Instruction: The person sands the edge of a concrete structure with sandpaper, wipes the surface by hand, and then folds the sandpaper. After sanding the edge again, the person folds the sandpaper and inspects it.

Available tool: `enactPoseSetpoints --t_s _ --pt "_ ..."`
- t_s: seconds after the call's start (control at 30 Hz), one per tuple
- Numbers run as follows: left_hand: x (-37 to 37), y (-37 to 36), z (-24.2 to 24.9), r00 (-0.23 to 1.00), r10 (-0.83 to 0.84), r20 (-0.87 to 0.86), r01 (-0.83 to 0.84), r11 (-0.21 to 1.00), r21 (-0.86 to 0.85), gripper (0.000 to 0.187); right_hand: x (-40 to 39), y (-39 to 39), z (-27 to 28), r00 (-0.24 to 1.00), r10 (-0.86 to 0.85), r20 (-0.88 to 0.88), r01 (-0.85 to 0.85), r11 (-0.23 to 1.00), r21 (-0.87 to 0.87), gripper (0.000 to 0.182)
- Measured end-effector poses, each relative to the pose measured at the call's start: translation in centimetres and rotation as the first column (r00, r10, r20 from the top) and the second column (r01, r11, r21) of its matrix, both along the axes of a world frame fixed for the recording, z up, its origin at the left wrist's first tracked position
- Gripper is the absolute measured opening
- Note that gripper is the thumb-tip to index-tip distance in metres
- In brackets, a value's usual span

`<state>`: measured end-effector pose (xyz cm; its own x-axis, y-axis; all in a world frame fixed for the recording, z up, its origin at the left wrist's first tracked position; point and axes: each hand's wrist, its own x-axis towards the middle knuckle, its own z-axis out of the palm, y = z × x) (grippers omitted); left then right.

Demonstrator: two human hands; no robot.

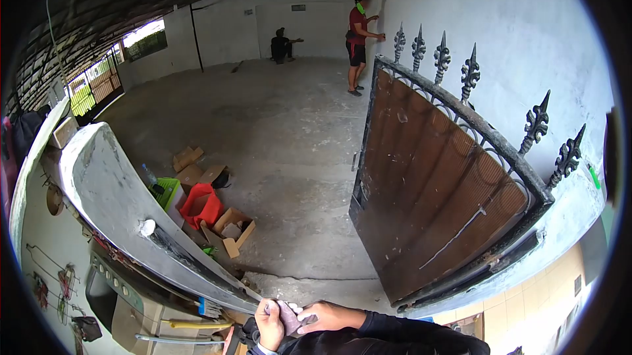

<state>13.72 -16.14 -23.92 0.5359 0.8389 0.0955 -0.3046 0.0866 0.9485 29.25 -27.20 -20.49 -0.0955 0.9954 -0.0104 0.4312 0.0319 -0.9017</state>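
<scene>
At the bottom centre, my left hand (270, 324) is closed round a greyish-purple piece of sandpaper or cloth (288, 319); which of the two it is, I cannot tell. My right hand (324, 317) meets it from the right side, its fingers bent against the same piece. Both hands are close together in front of my dark clothing. Just beyond them lies the threshold of a concrete floor (316, 289).
A brown metal gate (434, 190) with black spikes stands open at right. Left are a low white wall (112, 170), a red bag (201, 205) and cardboard boxes (235, 228). One person (356, 35) stands at the far wall; another (282, 46) sits low.
</scene>
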Motion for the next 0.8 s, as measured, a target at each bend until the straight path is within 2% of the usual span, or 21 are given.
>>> enactPoseSetpoints --t_s 0.1,0.17,0.23,0.27,0.3,0.4,0.47,0.5,0.53,0.57,0.63,0.77,0.8 --pt "0.4 -0.5 0.6 0.999 0.017 -0.042 -0.015 0.998 0.066 0.031 0.3 0.0 -0.4 1.0 -0.017 0.007 0.017 0.999 0.041 0.038" --pt "0.5 0.0 -1.5 0.999 0.035 -0.021 -0.034 0.998 0.058 0.03 0.2 0.0 -0.6 0.999 -0.021 0.034 0.019 0.998 0.058 0.039" --pt "0.6 0.3 -1.5 0.998 0.057 -0.002 -0.057 0.997 0.049 0.03 0.2 0.1 -0.7 0.998 -0.037 -0.043 0.039 0.997 0.06 0.039" --pt "0.5 0.4 -1.5 0.993 0.099 -0.06 -0.091 0.988 0.124 0.029 0.2 0.1 -0.7 0.999 -0.035 -0.042 0.038 0.997 0.06 0.039" --pt "0.5 0.5 -1.2 0.983 0.144 -0.114 -0.119 0.973 0.199 0.029 0.3 0.1 -0.6 0.998 -0.021 -0.061 0.024 0.998 0.058 0.039" --pt "0.9 0.4 -1.5 0.989 0.133 -0.068 -0.123 0.983 0.134 0.028 0.5 0.1 0.3 0.998 0.029 -0.052 -0.026 0.998 0.063 0.037" --pt "0.9 -0.1 -0.4 0.982 0.157 -0.102 -0.136 0.972 0.193 0.029 0.6 0.0 0.6 0.997 0.067 -0.025 -0.065 0.996 0.069 0.036" --pt "0.9 -0.2 0.2 0.974 0.181 -0.135 -0.143 0.957 0.252 0.029 0.5 0.0 0.4 0.999 0.052 0.006 -0.053 0.997 0.056 0.035" --pt "1.1 -0.3 -0.3 0.983 0.151 -0.105 -0.132 0.976 0.171 0.029 0.3 -0.1 0.2 0.999 0.037 0.039 -0.039 0.998 0.043 0.033" --pt "1.1 -0.3 -0.1 0.983 0.153 -0.104 -0.133 0.976 0.172 0.029 0.1 -0.1 -0.2 0.998 0.039 0.039 -0.041 0.998 0.044 0.033" --pt "1.3 -0.8 2.1 0.985 0.159 -0.066 -0.152 0.983 0.098 0.028 -0.6 -0.3 -1.2 0.998 -0.066 -0.011 0.067 0.995 0.07 0.029" --pt "1.5 -1.2 2.9 0.981 0.184 -0.062 -0.175 0.977 0.126 0.028 -1.1 -0.1 -1.6 0.993 -0.108 -0.053 0.115 0.982 0.152 0.031" --pt "1.5 -1.2 2.9 0.977 0.201 -0.065 -0.187 0.966 0.178 0.027 -1.1 -0.1 -1.5 0.991 -0.128 -0.035 0.132 0.976 0.173 0.03"
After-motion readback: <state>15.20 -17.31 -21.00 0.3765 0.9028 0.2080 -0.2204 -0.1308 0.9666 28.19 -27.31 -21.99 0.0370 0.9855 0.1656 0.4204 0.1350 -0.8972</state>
